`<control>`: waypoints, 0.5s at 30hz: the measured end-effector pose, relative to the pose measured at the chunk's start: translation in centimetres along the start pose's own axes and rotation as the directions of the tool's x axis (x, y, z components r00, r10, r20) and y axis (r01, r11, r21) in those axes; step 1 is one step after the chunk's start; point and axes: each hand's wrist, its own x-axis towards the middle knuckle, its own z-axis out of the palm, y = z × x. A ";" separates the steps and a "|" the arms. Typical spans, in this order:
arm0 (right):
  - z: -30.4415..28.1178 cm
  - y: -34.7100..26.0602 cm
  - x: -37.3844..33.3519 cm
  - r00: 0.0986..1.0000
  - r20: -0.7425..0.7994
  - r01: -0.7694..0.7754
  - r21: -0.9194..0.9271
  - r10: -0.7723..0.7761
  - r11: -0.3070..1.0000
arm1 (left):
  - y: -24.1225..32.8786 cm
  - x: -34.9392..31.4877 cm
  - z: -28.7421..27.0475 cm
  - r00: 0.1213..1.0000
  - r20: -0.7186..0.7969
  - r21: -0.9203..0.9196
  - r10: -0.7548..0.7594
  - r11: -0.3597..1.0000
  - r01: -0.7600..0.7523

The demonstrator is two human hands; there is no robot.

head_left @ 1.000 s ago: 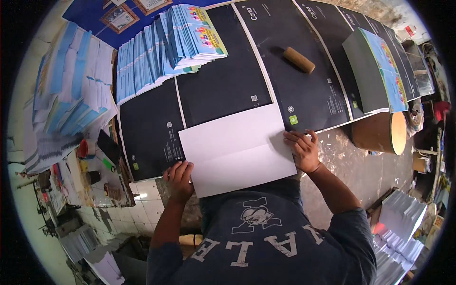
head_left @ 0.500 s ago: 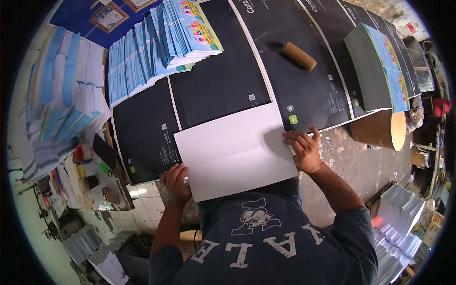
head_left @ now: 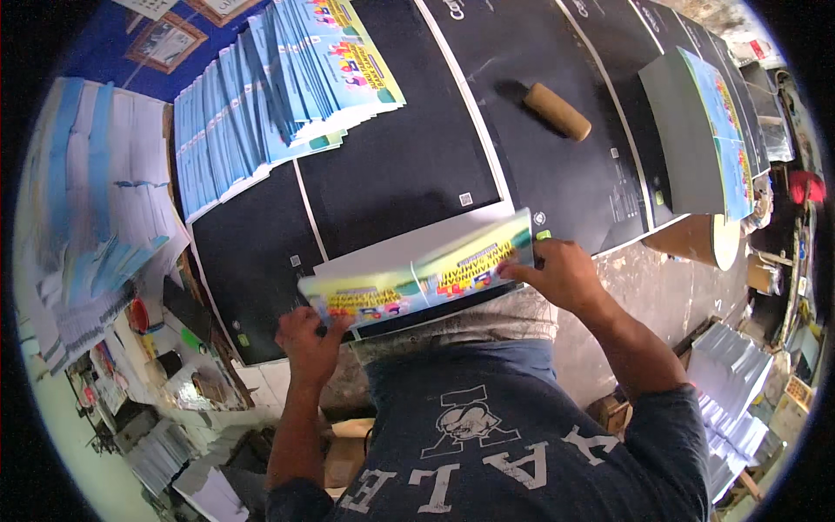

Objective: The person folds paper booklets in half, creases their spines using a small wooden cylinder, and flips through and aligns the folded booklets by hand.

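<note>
A black-panelled table with white seams (head_left: 391, 174) lay before me; at its near edge a thin, bent, yellow-and-blue printed paper sheet (head_left: 428, 283) ran lengthwise left to right, printed flap facing me; my right hand (head_left: 564, 271) pinched one end, my left hand (head_left: 310, 341) the other; it seemed light, easily creased, best held by its short ends.
</note>
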 end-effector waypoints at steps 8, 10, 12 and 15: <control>-0.6 0.3 3.1 0.984 0.169 -0.034 -0.162 0.062 0.986 | 3.7 3.1 -2.0 0.958 0.205 0.339 -0.199 0.933 0.121; -0.5 0.4 3.0 0.972 0.227 -0.020 -0.177 0.060 0.984 | 3.8 3.3 -2.7 0.986 0.133 0.438 -0.100 0.898 0.032; -0.6 1.0 2.9 0.977 0.207 -0.021 -0.173 0.057 0.985 | 7.2 5.0 -4.5 0.962 0.191 0.496 0.195 0.827 -0.266; -0.8 0.9 3.1 0.980 0.190 -0.036 -0.154 0.066 0.987 | 10.8 8.3 -5.2 0.586 0.463 0.494 0.665 0.355 -0.794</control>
